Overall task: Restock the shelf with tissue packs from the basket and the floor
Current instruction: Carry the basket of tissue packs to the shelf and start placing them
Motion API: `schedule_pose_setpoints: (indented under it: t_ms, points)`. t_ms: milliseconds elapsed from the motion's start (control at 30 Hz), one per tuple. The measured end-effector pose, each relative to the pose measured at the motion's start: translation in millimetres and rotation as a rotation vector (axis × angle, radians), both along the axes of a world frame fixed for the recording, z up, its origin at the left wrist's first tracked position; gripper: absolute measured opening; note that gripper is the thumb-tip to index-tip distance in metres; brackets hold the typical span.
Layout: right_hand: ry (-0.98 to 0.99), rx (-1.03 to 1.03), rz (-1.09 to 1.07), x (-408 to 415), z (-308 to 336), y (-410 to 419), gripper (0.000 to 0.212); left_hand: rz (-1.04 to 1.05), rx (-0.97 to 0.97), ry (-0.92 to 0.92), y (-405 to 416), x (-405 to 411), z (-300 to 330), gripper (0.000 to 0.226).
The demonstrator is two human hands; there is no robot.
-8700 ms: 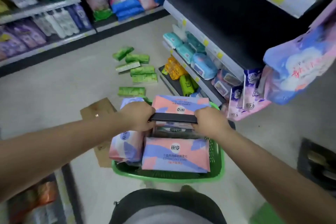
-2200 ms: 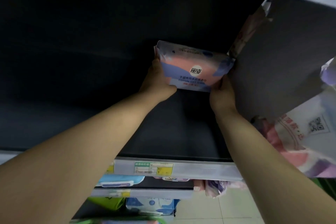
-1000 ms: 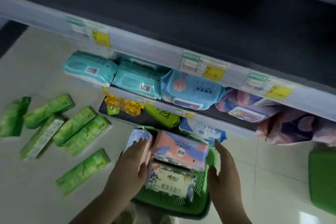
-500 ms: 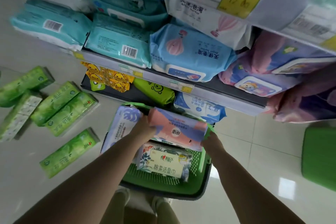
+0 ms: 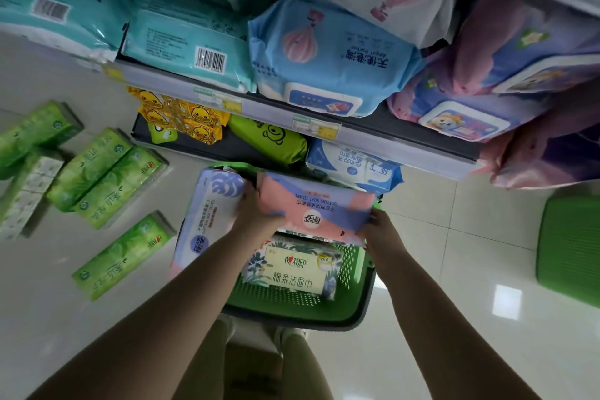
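Your left hand (image 5: 256, 217) and right hand (image 5: 378, 230) grip the two short ends of a pink-and-blue tissue pack (image 5: 316, 209), a soft, pillow-like rectangle in glossy plastic film, held just above the green basket (image 5: 357, 273). Your fingers curl round its edges; the thumbs are hidden beneath the wrapper.

The basket is moulded plastic with a perforated, grid-like wall and a darker rim, and it stands on the floor between your feet and the shelf. Inside it lies a leaf-printed pack (image 5: 293, 268) with a cream label, flat and boxy. A lilac pack (image 5: 207, 217) with a white leaf motif leans upright against the basket's left side, touching your left wrist.

On the pale, shiny tiled floor (image 5: 454, 237) to your left lie green tissue bricks (image 5: 107, 178), long rectangular blocks in crinkled clear film, several side by side and one (image 5: 125, 255) apart nearer you.

The shelf edge (image 5: 373, 136) is a smooth grey strip carrying small paper price tags. Above it sit puffy teal wipes packs (image 5: 181, 42) with barcodes, a light-blue wipes pack (image 5: 328, 58) with a hard flip lid, and pink-and-purple packs (image 5: 487, 101) with white lids. On the lowest shelf rest yellow duck-print packets (image 5: 181, 117), a rounded lime-green pouch (image 5: 269, 140) and a blue-and-white pack (image 5: 354, 166).

A ribbed green plastic object (image 5: 569, 247) lies on the floor at far right.
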State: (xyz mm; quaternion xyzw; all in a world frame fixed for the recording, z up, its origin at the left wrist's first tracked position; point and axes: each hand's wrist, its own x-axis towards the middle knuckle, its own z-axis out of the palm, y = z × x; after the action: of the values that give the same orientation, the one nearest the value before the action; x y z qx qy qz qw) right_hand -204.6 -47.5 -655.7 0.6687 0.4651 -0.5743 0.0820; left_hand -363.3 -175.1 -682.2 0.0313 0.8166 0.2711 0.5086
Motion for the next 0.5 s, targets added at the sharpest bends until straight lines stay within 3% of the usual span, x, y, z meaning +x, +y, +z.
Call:
schedule_pose_setpoints:
  t_ms: [100, 233, 433, 500]
  points:
    - [0.099, 0.054, -0.009, 1, 43, -7, 0.042, 0.034, 0.109, -0.037, -12, 5, 40, 0.063]
    - [0.228, 0.087, -0.054, 2, 97, -21, 0.045, 0.033, 0.289, 0.116, -28, 4, 109, 0.037]
    - [0.452, 0.069, -0.221, -8, 189, -41, 0.037, 0.006, 0.402, 0.35, -48, -1, 208, 0.038]
    - [0.498, 0.099, -0.23, -11, 217, -46, 0.038, 0.017, 0.415, 0.377, -54, -2, 234, 0.057]
